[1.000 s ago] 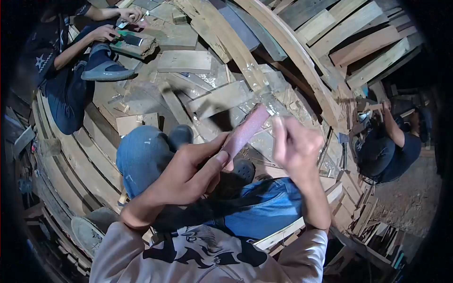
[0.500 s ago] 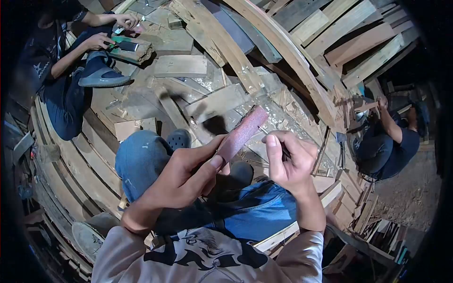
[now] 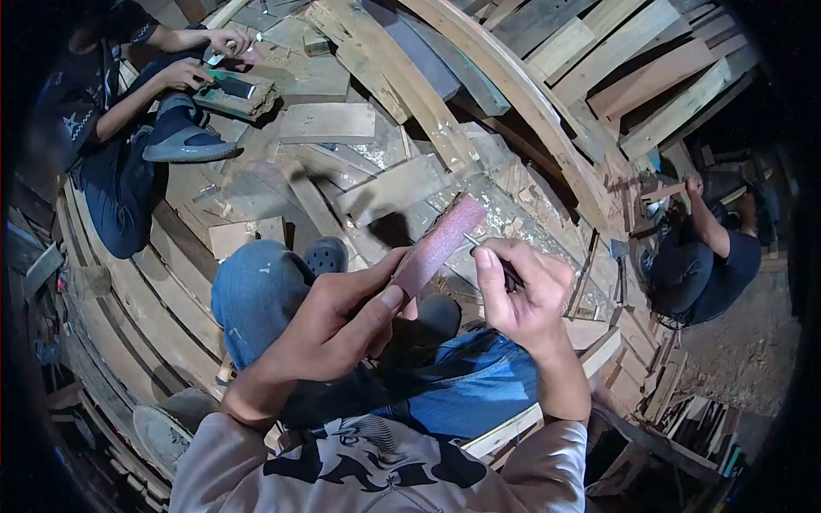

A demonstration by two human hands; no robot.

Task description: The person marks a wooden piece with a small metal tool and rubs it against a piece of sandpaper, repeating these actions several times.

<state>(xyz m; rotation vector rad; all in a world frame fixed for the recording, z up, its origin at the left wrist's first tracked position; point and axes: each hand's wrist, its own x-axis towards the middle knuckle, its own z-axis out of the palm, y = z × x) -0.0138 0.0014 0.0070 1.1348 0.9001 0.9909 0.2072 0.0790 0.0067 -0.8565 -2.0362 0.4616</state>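
My left hand (image 3: 342, 316) is wrapped round the lower end of a long pinkish, grainy block (image 3: 440, 242), which tilts up to the right above my lap. A dark, uneven edge shows along its upper left side. Pinched in my right hand (image 3: 523, 286) is a thin metal tool (image 3: 469, 237) with a dark handle partly hidden by the fingers. The tool's tip lies close to the block's right edge; whether it touches cannot be made out.
Wooden boards (image 3: 327, 123) and scraps lie on the floor ahead, beside long curved beams (image 3: 410, 77). At upper left a seated person (image 3: 111, 154) handles a green object (image 3: 235, 90). Another person (image 3: 701, 256) crouches at right. Planks (image 3: 650, 94) are stacked at upper right.
The metal tool in my right hand now shows more plainly, pointing up and left at the block. The person at upper left has shifted their hand on the green object slightly.
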